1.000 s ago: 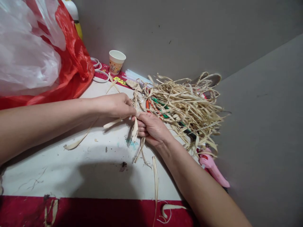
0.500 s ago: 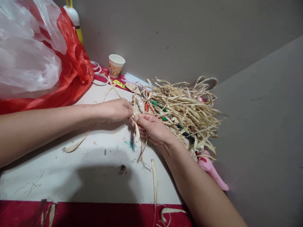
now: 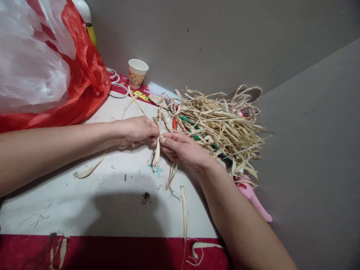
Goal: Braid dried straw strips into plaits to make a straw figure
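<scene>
My left hand (image 3: 138, 130) and my right hand (image 3: 181, 149) meet at the middle of the white table top (image 3: 84, 202). Both are closed, pinching thin dried straw strips (image 3: 156, 153) between their fingertips. The strips' loose ends hang down onto the table below the hands. A large tangled pile of the same pale straw (image 3: 222, 125) lies just right of my right hand, over red and green handled tools.
A red and clear plastic bag (image 3: 47, 67) fills the far left. A paper cup (image 3: 137, 73) and white rings (image 3: 118, 90) stand near the grey wall. A pink tool (image 3: 253, 198) lies at the table's right edge. Loose strips (image 3: 185, 213) lie near the red front edge.
The hands have stayed together, working the strips. The hanging strip end has swung left, and my right hand has lifted slightly.
</scene>
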`<state>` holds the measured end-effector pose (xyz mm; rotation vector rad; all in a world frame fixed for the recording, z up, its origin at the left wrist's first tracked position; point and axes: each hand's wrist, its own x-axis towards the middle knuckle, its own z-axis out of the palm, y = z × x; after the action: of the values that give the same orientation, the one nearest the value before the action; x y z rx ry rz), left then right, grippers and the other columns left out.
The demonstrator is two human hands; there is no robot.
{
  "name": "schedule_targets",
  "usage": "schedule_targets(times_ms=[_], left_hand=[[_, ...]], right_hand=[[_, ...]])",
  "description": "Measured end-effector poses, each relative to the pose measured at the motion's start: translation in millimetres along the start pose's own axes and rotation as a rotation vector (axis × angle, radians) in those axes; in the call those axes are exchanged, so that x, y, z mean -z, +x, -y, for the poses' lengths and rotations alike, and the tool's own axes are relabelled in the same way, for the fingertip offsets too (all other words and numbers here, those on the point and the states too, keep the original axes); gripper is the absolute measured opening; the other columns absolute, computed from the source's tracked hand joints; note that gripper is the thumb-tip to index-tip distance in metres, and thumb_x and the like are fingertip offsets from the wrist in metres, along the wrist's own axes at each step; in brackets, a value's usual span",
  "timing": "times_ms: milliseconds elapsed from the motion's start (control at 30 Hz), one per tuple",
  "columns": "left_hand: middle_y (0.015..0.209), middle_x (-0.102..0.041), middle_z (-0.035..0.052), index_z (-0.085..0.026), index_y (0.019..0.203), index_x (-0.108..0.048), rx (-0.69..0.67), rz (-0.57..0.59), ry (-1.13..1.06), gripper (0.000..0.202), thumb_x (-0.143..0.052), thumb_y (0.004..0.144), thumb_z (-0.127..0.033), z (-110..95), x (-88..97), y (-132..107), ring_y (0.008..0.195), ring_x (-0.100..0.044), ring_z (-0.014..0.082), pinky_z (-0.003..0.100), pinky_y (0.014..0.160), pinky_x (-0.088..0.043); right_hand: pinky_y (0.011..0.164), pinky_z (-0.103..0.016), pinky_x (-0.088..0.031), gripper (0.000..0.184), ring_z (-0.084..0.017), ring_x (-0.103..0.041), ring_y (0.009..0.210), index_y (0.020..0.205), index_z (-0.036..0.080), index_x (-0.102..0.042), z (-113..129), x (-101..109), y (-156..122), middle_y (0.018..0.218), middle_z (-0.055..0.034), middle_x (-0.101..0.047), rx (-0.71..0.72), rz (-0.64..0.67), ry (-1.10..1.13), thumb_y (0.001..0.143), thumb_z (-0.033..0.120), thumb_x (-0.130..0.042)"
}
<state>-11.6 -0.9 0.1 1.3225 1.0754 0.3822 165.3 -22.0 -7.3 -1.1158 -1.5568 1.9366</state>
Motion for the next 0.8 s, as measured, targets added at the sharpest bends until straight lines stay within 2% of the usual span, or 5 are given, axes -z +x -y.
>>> schedule_targets(times_ms=[300,467,567,667,800], left_hand=[[0.036,-0.027,-0.0080,-0.021,0.052,-0.039,-0.038,-0.048,0.118,0.026,-0.051,0.074,-0.025,5.6,-1.9,0.5,0.030,-0.019,0.0057,0.022,0.033,-0.011],[0.040,-0.025,-0.0080,-0.020,0.052,-0.035,-0.126,-0.097,0.224,0.028,-0.052,0.074,-0.023,4.7,-3.7,-1.7,0.033,-0.020,0.0039,0.022,0.036,-0.010],[0.041,-0.029,-0.0075,-0.019,0.053,-0.042,-0.157,-0.095,0.220,0.024,-0.051,0.075,-0.025,6.8,-4.5,-0.8,0.034,-0.020,0.0038,0.021,0.036,-0.011],[0.040,-0.035,-0.0064,-0.017,0.056,-0.052,-0.159,-0.065,0.182,0.021,-0.048,0.076,-0.025,10.4,-6.0,0.8,0.032,-0.022,0.0044,0.021,0.035,-0.013],[0.034,-0.037,-0.0056,-0.017,0.050,-0.049,-0.133,-0.059,0.103,0.025,-0.048,0.075,-0.021,9.6,-9.9,-1.9,0.028,-0.023,0.0043,0.021,0.033,-0.013]], right_hand=[[0.033,-0.016,-0.023,0.018,-0.004,-0.032,0.033,0.070,0.014,-0.054,2.0,-0.6,-0.6,0.045,0.0067,-0.041,-0.040,-0.115,-0.015,0.084,0.026,-0.052],[0.031,-0.014,-0.025,0.015,-0.003,-0.033,0.029,0.060,0.014,-0.051,7.0,-5.8,-0.3,0.040,0.0060,-0.042,-0.211,-0.136,0.346,0.073,0.020,-0.054],[0.029,-0.015,-0.027,0.011,-0.005,-0.036,0.029,0.062,0.014,-0.053,8.3,-15.8,-1.9,0.040,0.0059,-0.043,-0.249,-0.185,0.465,0.072,0.019,-0.053],[0.030,-0.017,-0.034,0.012,-0.008,-0.044,0.029,0.068,0.012,-0.058,6.4,-29.3,-4.2,0.042,0.0018,-0.053,-0.188,-0.263,0.353,0.074,0.019,-0.050],[0.032,-0.018,-0.036,0.017,-0.010,-0.051,0.032,0.071,0.013,-0.058,-1.6,-44.0,-5.6,0.046,-0.0004,-0.059,-0.144,-0.354,0.098,0.079,0.022,-0.046]])
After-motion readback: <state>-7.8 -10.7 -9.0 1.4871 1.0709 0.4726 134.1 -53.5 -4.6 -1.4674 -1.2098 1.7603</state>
